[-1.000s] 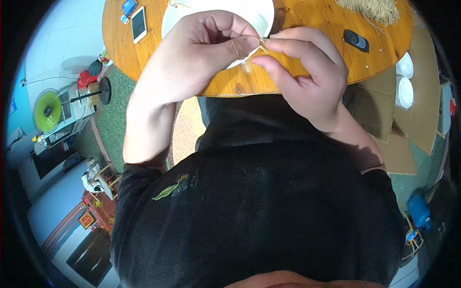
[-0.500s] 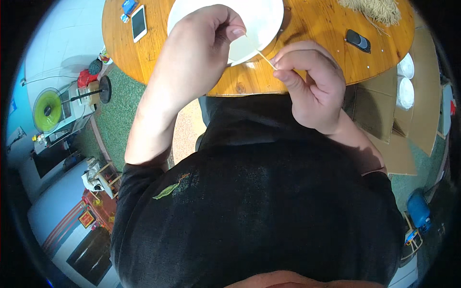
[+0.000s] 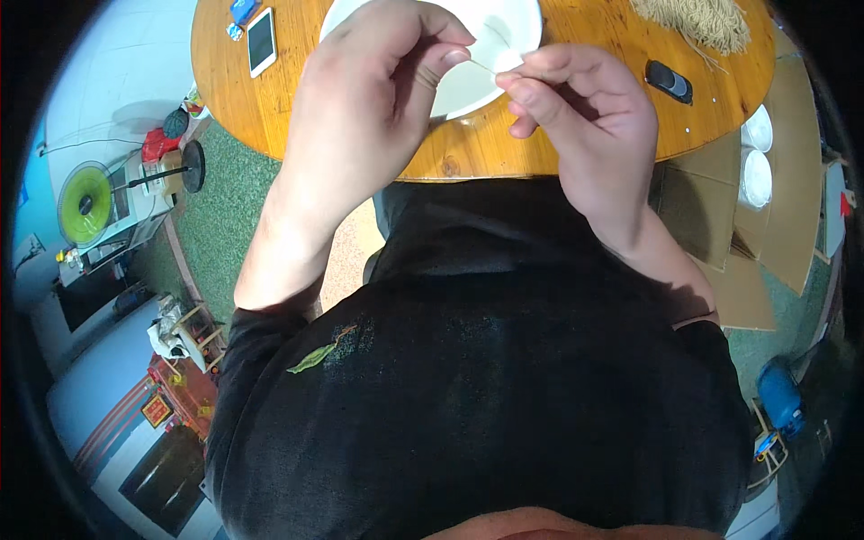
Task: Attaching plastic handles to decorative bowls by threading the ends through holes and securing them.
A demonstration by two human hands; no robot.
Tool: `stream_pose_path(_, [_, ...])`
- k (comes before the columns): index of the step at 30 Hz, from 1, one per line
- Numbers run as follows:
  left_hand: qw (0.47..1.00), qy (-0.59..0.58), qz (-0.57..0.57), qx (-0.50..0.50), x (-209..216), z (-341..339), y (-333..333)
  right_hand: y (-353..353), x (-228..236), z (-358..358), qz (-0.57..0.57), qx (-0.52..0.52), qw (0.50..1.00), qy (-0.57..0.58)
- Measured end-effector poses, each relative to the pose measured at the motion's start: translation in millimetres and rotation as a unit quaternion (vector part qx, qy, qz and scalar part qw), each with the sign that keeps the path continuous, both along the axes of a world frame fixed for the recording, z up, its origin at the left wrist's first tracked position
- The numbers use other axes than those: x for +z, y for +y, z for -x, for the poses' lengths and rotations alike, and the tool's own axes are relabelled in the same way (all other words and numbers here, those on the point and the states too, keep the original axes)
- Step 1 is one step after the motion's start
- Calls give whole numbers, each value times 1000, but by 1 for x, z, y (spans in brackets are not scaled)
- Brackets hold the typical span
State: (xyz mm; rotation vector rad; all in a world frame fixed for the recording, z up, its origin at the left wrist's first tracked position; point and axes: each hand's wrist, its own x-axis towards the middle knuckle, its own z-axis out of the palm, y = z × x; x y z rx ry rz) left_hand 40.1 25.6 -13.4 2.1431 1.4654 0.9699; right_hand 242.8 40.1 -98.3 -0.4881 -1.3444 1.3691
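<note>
A thin pale strand [image 3: 481, 66] is stretched between my two hands, above the near edge of a white basin [image 3: 463, 101] on the wooden table. My left hand [image 3: 364, 103] pinches one end between thumb and forefinger. The thumb and forefinger of my right hand [image 3: 598, 121] close on the other end, its remaining fingers loosely curled. A small white patch shows at the right fingertips; I cannot tell what it is. My left hand hides part of the basin.
On the round wooden table [image 3: 576, 157] lie a bundle of thin beige strands [image 3: 706, 25], a dark oval device [image 3: 669, 81] and a white phone [image 3: 262, 42]. Flattened cardboard [image 3: 702, 211] and white round containers [image 3: 756, 177] are at the right. A green fan [image 3: 85, 203] stands left.
My right hand has moved up and slightly away from me, its fingers turning toward the left hand. The left hand has shifted slightly up. The strand between them looks shorter.
</note>
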Motion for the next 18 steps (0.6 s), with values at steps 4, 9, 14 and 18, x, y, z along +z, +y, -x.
stream_pose_path(4, [997, 16, 74, 31, 31, -15, -5, -1, 9, 2, 103, -16, 994, 32])
stream_pose_path(9, [814, -272, -437, -269, -68, -10, 63, -5, 30, 2, 137, -28, 990, -29])
stream_pose_path(14, [811, -255, -435, -295, -57, -20, 72, 0, 44, -4, 136, -21, 973, -185])
stream_pose_path(18, [809, -243, -437, -310, -50, -19, 73, 6, 46, -8, 137, -5, 971, -198])
